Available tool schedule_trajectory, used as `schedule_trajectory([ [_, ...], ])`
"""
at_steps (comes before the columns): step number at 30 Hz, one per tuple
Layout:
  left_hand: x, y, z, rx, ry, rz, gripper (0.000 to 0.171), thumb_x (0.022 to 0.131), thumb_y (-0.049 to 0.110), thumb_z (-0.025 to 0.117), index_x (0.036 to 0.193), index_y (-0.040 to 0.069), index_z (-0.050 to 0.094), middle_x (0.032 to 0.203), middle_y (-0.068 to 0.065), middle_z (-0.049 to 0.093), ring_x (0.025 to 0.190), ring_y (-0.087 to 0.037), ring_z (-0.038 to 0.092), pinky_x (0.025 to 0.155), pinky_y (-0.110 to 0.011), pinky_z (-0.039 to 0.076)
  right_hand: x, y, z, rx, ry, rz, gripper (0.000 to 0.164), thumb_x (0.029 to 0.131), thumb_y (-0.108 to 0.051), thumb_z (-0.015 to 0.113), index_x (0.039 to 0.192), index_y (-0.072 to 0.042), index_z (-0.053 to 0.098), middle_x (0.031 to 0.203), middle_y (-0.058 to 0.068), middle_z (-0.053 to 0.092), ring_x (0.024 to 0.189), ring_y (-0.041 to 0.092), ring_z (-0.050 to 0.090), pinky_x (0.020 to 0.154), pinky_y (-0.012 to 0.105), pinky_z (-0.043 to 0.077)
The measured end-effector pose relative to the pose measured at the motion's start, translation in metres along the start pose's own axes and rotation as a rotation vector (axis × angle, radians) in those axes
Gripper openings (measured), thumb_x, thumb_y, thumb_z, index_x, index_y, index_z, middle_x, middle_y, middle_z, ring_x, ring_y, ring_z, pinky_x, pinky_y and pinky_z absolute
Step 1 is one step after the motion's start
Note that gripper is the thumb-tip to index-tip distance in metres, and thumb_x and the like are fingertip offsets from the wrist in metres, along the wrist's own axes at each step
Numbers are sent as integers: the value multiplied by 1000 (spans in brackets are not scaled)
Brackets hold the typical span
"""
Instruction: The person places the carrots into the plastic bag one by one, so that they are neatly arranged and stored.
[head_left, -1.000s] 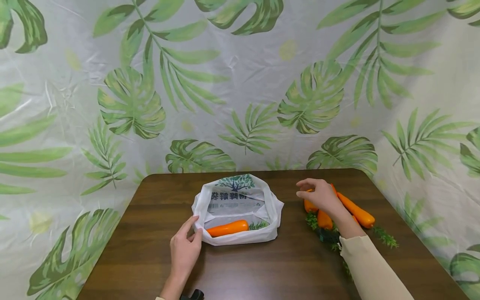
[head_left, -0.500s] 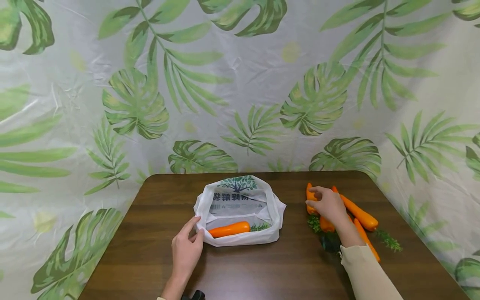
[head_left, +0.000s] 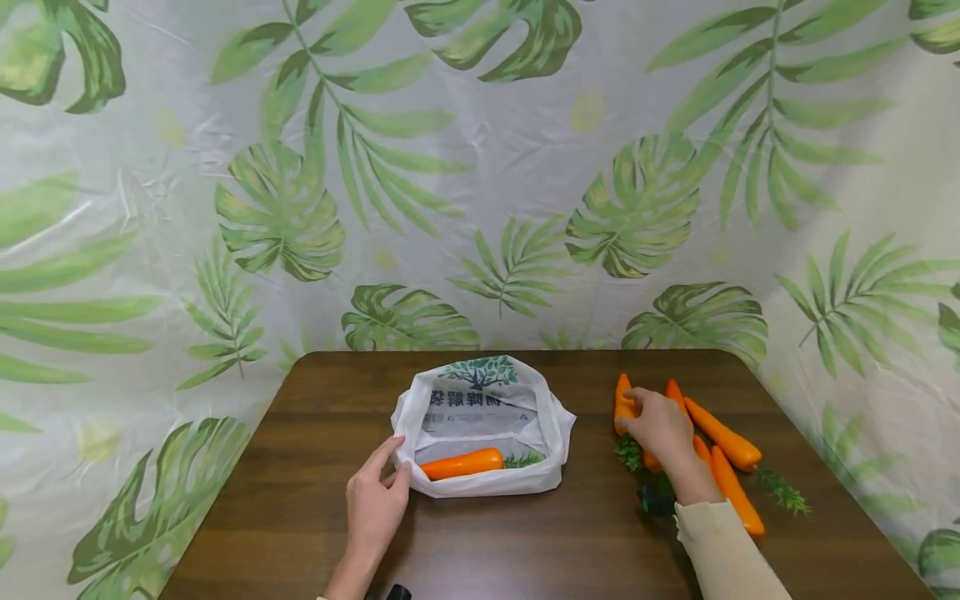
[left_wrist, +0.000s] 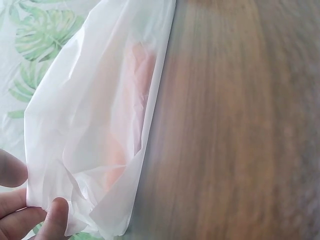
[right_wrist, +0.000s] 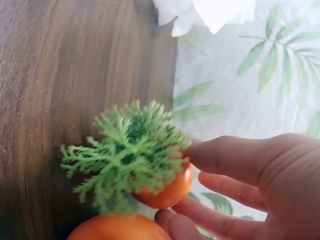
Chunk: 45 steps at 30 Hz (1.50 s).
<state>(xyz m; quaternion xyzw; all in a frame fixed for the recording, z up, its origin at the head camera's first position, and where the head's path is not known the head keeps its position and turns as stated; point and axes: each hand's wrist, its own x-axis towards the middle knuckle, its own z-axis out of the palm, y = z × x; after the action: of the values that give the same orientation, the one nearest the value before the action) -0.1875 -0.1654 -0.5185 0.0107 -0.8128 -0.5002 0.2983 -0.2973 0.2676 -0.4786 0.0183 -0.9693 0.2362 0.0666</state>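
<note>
A white plastic bag (head_left: 480, 483) with a printed tree lies with its mouth facing me in the head view. Inside it rests an orange carrot (head_left: 461, 463) with green leaves, seen as a blurred shape through the film in the left wrist view. My left hand (head_left: 378, 500) pinches the bag's left rim between thumb and fingers (left_wrist: 55, 220). At the right, my right hand (head_left: 662, 429) grips another carrot (head_left: 624, 408), thumb on one side and fingers on the other. That carrot's leafy top (right_wrist: 130, 155) points toward the right wrist camera.
Several more carrots (head_left: 723, 437) lie around and under my right forearm, one with its leaves (head_left: 783, 492) spread to the right. A dark object (head_left: 656, 497) sits beside the wrist. The brown wooden table (head_left: 525, 550) ends at a leaf-patterned curtain (head_left: 510, 167).
My right hand has come down onto the leftmost carrot of the pile and closed its fingers and thumb on it. My left hand stays on the bag's rim.
</note>
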Motion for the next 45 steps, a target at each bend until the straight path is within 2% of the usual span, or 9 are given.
schedule_trajectory([
  [6,0,-1,1,3,7,6,37,85,1,75,120,12,74,127,-4,69,107,-24,69,74,-33,60,1,1,3,-6,-11,27,60,84,-28,82,137,-7,61,125,25,64,85,37,63,58,44,51],
  [14,0,-3,2,-2,18,40,38,84,-3,74,120,10,74,126,-7,69,107,-28,69,74,-36,60,10,-1,10,4,-24,-7,63,81,-28,83,135,-2,61,121,27,64,86,37,62,69,51,53],
  [23,-1,-5,3,11,23,42,38,83,-2,74,119,10,74,125,-8,69,108,-28,68,73,-36,61,16,-2,20,67,-71,-43,67,79,-31,85,135,-3,61,120,26,66,101,42,61,84,56,52],
  [28,0,-4,2,17,21,37,38,84,1,74,119,12,74,126,-7,69,108,-25,68,73,-34,60,19,-6,24,113,-82,-51,63,79,-31,86,133,-7,64,120,24,66,97,37,60,82,51,53],
  [34,0,-3,2,17,18,38,37,84,2,74,120,11,74,126,-7,69,106,-25,69,72,-34,61,21,-5,29,130,-73,-45,56,81,-34,84,130,-11,67,123,24,65,97,37,60,79,48,53],
  [37,0,-4,3,25,21,42,38,83,1,75,120,11,74,125,-8,69,104,-26,69,72,-34,61,21,-3,31,125,-60,-35,57,82,-31,83,132,-11,66,122,24,66,98,37,61,80,49,54],
  [43,0,-4,3,33,20,41,39,83,0,75,120,12,74,125,-6,69,103,-26,70,72,-34,61,19,-5,28,144,-35,14,68,85,-26,78,143,-3,52,134,28,57,104,44,60,84,56,53],
  [45,0,-3,2,31,18,38,39,83,0,75,120,12,74,126,-6,69,104,-25,69,73,-34,61,18,-7,24,160,-10,23,65,85,-25,78,142,-2,53,134,28,58,99,43,60,81,53,54],
])
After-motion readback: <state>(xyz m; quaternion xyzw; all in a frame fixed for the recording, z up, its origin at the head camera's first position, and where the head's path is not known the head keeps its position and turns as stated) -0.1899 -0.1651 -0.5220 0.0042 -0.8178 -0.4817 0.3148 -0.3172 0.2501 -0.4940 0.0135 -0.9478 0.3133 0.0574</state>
